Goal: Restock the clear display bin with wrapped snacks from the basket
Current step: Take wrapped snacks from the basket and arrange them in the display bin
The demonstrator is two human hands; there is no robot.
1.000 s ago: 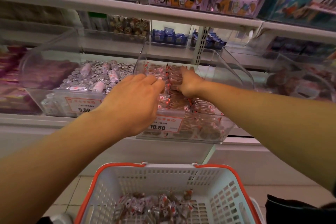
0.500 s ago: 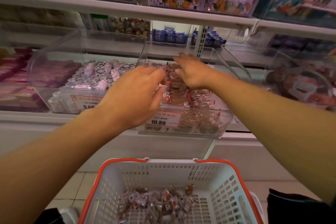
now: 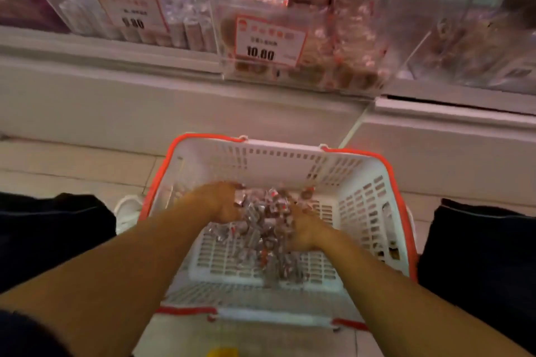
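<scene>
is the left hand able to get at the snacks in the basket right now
Likely yes: the left hand is already down inside the open-topped basket, against the pile of wrapped snacks, with nothing covering them.

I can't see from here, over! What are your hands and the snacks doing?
Left hand and right hand down in basket, cupping wrapped snacks; grip unclear. Clear display bin above, untouched. Nothing blocking.

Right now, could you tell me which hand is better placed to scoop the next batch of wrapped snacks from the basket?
Roughly even, slightly the left. The left hand sits at the far end of the wrapped snacks in the basket, fingers curled into them. The right hand flanks the pile's near side. A two-handed scoop looks likeliest.
</scene>
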